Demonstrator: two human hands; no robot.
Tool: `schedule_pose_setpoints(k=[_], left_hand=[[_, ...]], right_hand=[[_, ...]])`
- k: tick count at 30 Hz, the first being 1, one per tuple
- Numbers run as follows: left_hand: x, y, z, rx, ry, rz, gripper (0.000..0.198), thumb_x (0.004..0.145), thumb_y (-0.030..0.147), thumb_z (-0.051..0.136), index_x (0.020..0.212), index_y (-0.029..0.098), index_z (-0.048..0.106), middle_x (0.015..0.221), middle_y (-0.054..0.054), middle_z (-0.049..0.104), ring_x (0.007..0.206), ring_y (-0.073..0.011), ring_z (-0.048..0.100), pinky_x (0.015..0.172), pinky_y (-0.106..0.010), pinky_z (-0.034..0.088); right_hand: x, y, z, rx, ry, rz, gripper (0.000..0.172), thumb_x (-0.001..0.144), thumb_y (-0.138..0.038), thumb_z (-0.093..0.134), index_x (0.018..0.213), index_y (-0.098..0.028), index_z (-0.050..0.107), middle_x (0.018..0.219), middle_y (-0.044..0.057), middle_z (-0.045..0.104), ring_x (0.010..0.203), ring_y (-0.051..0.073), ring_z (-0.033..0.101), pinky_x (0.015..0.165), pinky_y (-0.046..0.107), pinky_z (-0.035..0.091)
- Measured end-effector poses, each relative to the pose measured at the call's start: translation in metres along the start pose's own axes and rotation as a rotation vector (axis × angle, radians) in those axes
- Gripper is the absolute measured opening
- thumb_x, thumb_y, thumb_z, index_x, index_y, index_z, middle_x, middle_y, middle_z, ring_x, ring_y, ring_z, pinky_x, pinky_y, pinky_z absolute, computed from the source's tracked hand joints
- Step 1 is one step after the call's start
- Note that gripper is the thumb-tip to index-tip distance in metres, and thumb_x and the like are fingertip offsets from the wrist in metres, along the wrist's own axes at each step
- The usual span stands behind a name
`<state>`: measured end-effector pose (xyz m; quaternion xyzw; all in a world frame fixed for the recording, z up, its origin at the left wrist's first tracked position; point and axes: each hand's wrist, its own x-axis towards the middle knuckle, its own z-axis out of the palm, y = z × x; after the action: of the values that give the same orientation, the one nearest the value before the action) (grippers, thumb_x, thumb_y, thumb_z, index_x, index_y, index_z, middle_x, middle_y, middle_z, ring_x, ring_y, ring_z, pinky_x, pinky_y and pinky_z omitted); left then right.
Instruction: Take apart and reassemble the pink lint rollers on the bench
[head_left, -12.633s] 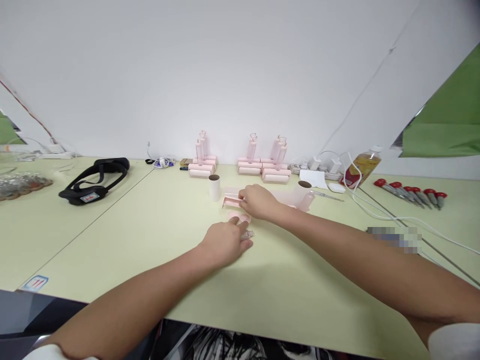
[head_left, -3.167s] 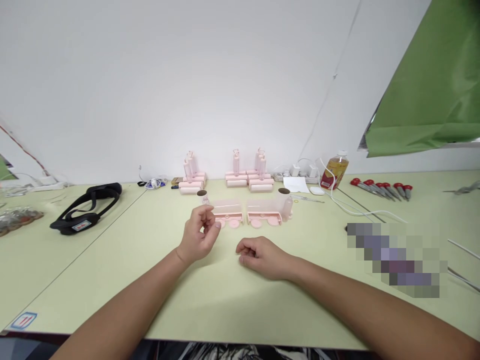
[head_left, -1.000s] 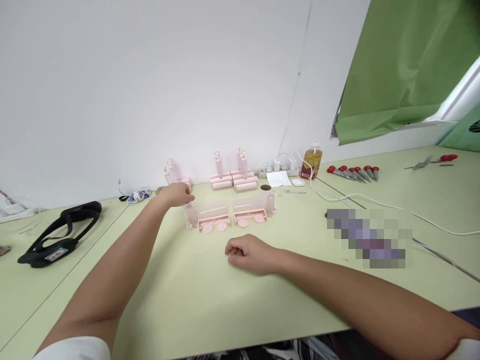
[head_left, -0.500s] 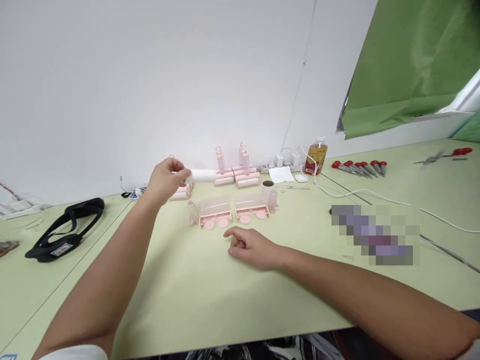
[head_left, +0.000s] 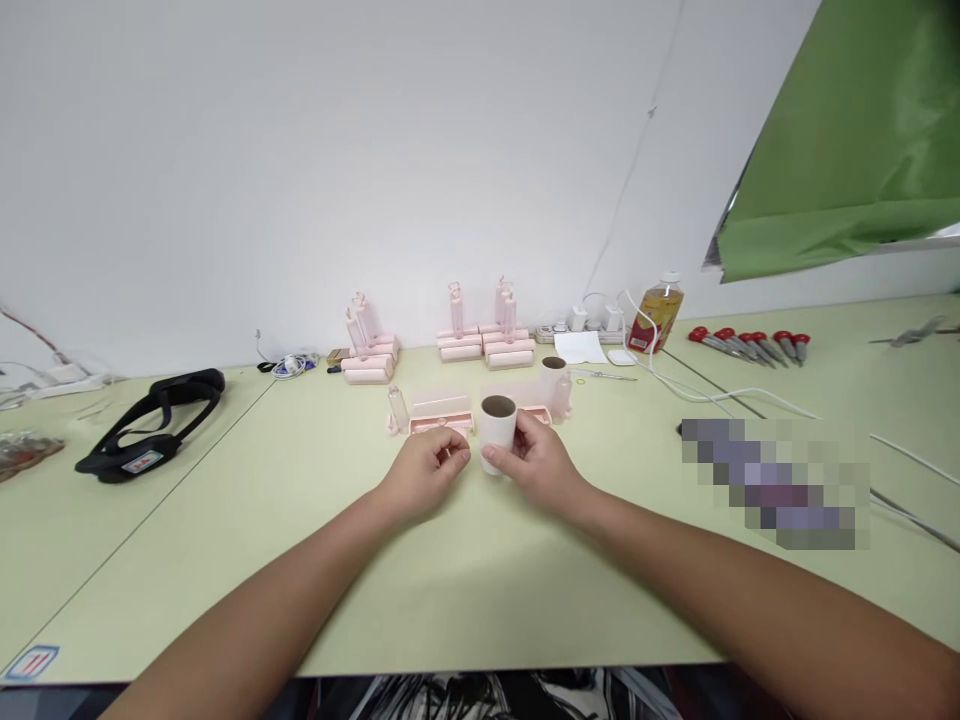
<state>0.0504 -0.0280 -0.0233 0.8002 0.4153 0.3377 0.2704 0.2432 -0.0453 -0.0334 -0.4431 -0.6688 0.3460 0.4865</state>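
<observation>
My right hand [head_left: 546,465] grips a white paper roll [head_left: 493,440] with a brown hollow core, held upright above the table. Just left of it, my left hand [head_left: 425,470] has its fingers curled and pinched together; whatever is between them, if anything, is too small to make out. Behind the hands lie two opened pink cases with clear lids, a left case [head_left: 442,418] and a right case [head_left: 536,413], both partly covered by my hands and the roll. A small clear bottle [head_left: 398,408] stands beside the left case, and another clear bottle [head_left: 561,396] beside the right one.
A second white roll [head_left: 553,372] stands behind the right case. Pink cases with bottles [head_left: 370,362] sit along the wall, near a drink bottle [head_left: 657,312], a power strip with cables, and red-handled tools [head_left: 750,345]. At left lies a black strap headset [head_left: 154,425].
My left hand has come down from the back with the white roll, which is now upright in my right hand. The right hand has closed around it. The view has shifted slightly.
</observation>
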Motion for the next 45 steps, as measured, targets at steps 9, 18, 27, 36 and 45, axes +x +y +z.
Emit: schedule_pose_setpoints(k=[9, 18, 27, 36, 45], left_hand=[[0.011, -0.015, -0.027, 0.112, 0.215, -0.137, 0.019, 0.082, 0.033, 0.053, 0.080, 0.018, 0.064, 0.065, 0.002, 0.060, 0.059, -0.0121, 0.052, 0.057, -0.023, 0.039], [0.016, -0.019, -0.047, 0.398, 0.110, -0.184, 0.021, 0.082, 0.030, 0.049, 0.082, 0.021, 0.069, 0.069, 0.000, 0.066, 0.061, -0.0150, 0.057, 0.058, -0.025, 0.037], [0.008, -0.013, -0.024, 0.647, -0.186, -0.266, 0.022, 0.083, 0.035, 0.047, 0.072, 0.020, 0.059, 0.071, -0.006, 0.065, 0.063, -0.0199, 0.057, 0.051, -0.028, 0.029], [0.001, -0.002, -0.034, 0.545, -0.303, -0.339, 0.021, 0.071, 0.041, 0.059, 0.080, 0.022, 0.060, 0.078, -0.002, 0.067, 0.069, -0.0199, 0.060, 0.052, -0.027, 0.034], [-0.001, 0.002, -0.032, 0.548, -0.363, -0.355, 0.030, 0.073, 0.048, 0.056, 0.089, 0.022, 0.057, 0.085, -0.004, 0.068, 0.071, -0.0215, 0.062, 0.053, -0.028, 0.035]], right_hand=[[-0.002, 0.003, 0.005, -0.056, -0.078, 0.102, 0.028, 0.077, -0.041, 0.066, 0.090, -0.019, 0.056, 0.072, -0.003, 0.044, 0.063, 0.013, 0.039, 0.056, 0.025, 0.032], [-0.003, 0.011, 0.009, 0.014, -0.169, 0.179, 0.029, 0.077, -0.039, 0.066, 0.095, -0.019, 0.055, 0.071, -0.003, 0.044, 0.061, 0.012, 0.040, 0.054, 0.025, 0.032], [-0.004, 0.016, 0.011, 0.025, -0.210, 0.172, 0.029, 0.077, -0.039, 0.066, 0.097, -0.019, 0.057, 0.074, -0.002, 0.050, 0.062, 0.013, 0.042, 0.055, 0.024, 0.034], [-0.004, 0.017, 0.009, 0.006, -0.240, 0.172, 0.028, 0.077, -0.040, 0.067, 0.093, -0.020, 0.057, 0.072, -0.003, 0.047, 0.062, 0.012, 0.040, 0.056, 0.025, 0.034], [-0.004, 0.018, 0.010, 0.007, -0.264, 0.182, 0.031, 0.077, -0.042, 0.067, 0.095, -0.020, 0.057, 0.072, -0.003, 0.046, 0.062, 0.012, 0.040, 0.056, 0.025, 0.034]])
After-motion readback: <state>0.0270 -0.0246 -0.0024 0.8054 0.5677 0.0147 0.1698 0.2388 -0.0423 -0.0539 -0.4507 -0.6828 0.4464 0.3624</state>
